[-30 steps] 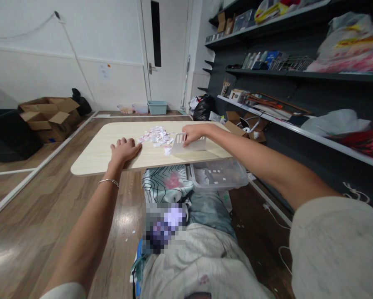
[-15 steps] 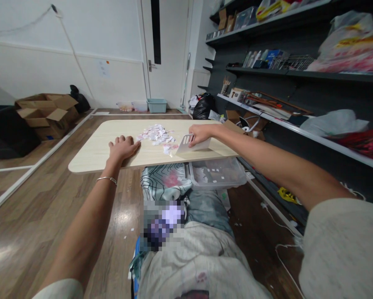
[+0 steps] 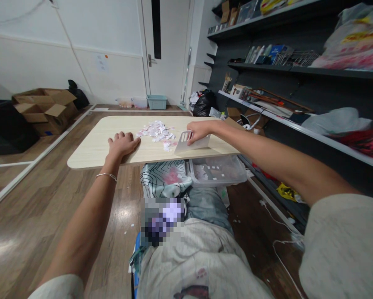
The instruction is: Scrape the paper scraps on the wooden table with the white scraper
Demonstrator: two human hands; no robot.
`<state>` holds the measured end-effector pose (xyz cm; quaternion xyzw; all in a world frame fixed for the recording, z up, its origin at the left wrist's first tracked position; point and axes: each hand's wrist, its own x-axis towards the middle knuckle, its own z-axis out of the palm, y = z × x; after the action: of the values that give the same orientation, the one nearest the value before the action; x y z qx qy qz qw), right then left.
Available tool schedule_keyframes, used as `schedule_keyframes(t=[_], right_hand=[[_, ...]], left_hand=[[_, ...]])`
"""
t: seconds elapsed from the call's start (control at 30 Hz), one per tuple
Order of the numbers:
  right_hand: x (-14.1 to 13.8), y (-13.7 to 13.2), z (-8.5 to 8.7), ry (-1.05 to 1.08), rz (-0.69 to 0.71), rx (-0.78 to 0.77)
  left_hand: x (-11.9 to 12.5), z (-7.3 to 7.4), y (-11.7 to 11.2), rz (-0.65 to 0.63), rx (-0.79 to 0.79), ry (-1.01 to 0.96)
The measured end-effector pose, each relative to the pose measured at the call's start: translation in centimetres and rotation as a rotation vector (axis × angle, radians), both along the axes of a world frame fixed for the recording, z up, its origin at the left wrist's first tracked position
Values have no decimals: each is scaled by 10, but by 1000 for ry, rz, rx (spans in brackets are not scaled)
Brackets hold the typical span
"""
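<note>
My right hand [image 3: 198, 131] grips the top of a white plastic scraper [image 3: 191, 143] that stands on edge on the light wooden table [image 3: 93, 151]. Just left of the scraper lies a pile of small white and pink paper scraps [image 3: 157, 132]. My left hand [image 3: 122, 144] rests palm down on the tabletop to the left of the pile, fingers loosely curled and holding nothing. A silver bracelet sits on that wrist.
A clear plastic bin [image 3: 218, 170] with some scraps sits under the table's near right edge. Dark shelves [image 3: 286, 108] full of goods run along the right wall. Cardboard boxes [image 3: 45, 110] stand at the left, and a white cable [image 3: 282, 245] trails across the floor.
The scraper and my right hand have shifted slightly right and nearer the table's front edge, with a few scraps drawn along. My left hand has stayed in place.
</note>
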<state>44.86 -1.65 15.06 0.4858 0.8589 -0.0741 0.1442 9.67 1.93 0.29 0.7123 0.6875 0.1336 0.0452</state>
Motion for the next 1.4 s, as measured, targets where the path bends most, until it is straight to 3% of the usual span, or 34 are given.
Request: schedule_keyframes(t=[1.4], right_hand=[[-5, -15, -5, 17, 68, 12]], left_hand=[[1, 2, -3, 11, -16, -25]])
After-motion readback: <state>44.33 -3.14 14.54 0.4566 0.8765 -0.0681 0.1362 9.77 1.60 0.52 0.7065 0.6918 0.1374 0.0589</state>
